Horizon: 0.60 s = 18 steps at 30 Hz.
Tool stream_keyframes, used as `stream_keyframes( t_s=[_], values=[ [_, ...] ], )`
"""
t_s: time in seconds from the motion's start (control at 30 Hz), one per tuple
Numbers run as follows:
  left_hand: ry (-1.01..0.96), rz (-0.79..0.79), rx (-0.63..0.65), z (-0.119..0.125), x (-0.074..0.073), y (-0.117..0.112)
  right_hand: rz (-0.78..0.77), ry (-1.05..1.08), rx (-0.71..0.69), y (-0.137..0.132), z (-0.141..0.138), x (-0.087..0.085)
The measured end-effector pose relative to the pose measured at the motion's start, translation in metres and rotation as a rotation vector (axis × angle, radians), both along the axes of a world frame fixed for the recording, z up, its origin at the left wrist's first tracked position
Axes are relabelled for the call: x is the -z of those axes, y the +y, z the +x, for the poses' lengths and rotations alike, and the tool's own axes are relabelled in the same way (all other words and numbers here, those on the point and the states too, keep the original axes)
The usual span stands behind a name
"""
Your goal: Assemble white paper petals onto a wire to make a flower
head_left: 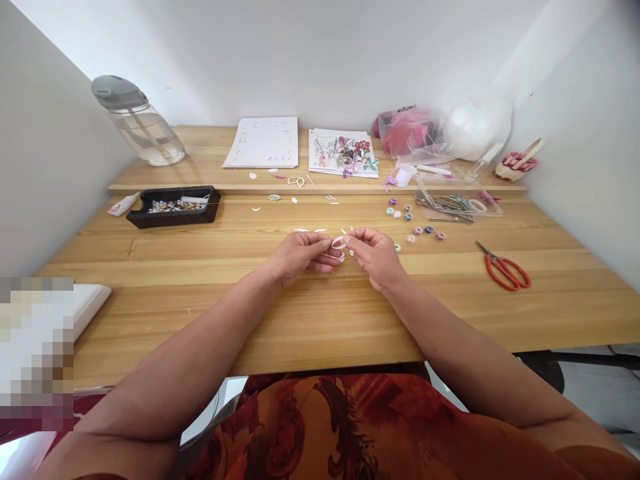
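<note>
Close together above the middle of the desk are my two hands. My left hand [305, 255] pinches a small white loop-shaped piece [339, 243] between thumb and forefinger, its other fingers curled below. From the other side my right hand [374, 255] is closed at the fingertips against the same loop; whether it also grips a separate piece is too small to tell. Slim white petal-like pieces [314, 231] lie on the wood just beyond my left hand. Several small thread bobbins [411, 239] sit to the right of my right hand.
Red-handled scissors [507, 272] lie at right. A black tray [173, 217] of beads, a glue tube [124, 204] and a water bottle [143, 123] stand at left. On the raised back ledge are paper sheets [263, 142], wire flowers [355, 153], plastic bags [440, 130] and a small basket [517, 163].
</note>
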<state>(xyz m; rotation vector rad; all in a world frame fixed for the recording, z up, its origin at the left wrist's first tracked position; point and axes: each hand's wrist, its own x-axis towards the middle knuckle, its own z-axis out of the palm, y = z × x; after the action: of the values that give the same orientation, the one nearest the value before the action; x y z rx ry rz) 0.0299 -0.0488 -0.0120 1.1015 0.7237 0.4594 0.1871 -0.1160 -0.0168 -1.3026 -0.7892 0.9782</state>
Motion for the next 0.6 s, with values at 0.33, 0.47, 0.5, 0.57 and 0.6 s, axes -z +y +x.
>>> stream_keyframes(
  t_s=[0.33,0.47,0.5,0.57,0.6],
  values=[
    [-0.028,0.036,0.015,-0.0007,0.004,0.002,-0.019,0.078,-0.024,-0.0011,-0.0014,-0.0035],
    [-0.016,0.114,-0.015,-0.0018,0.0055,0.0045,-0.002,0.038,-0.035,-0.0009,-0.0004,-0.0003],
    [-0.006,0.151,-0.038,-0.002,0.0056,0.0049,0.0,0.02,-0.039,-0.0007,-0.0002,0.0006],
    [0.011,0.209,-0.082,-0.0021,0.0053,0.0048,0.005,-0.018,-0.053,-0.0004,0.0,0.0027],
    [0.016,0.224,-0.095,-0.0019,0.0049,0.0044,0.012,-0.034,-0.061,-0.0002,-0.0002,0.0039]
  ],
)
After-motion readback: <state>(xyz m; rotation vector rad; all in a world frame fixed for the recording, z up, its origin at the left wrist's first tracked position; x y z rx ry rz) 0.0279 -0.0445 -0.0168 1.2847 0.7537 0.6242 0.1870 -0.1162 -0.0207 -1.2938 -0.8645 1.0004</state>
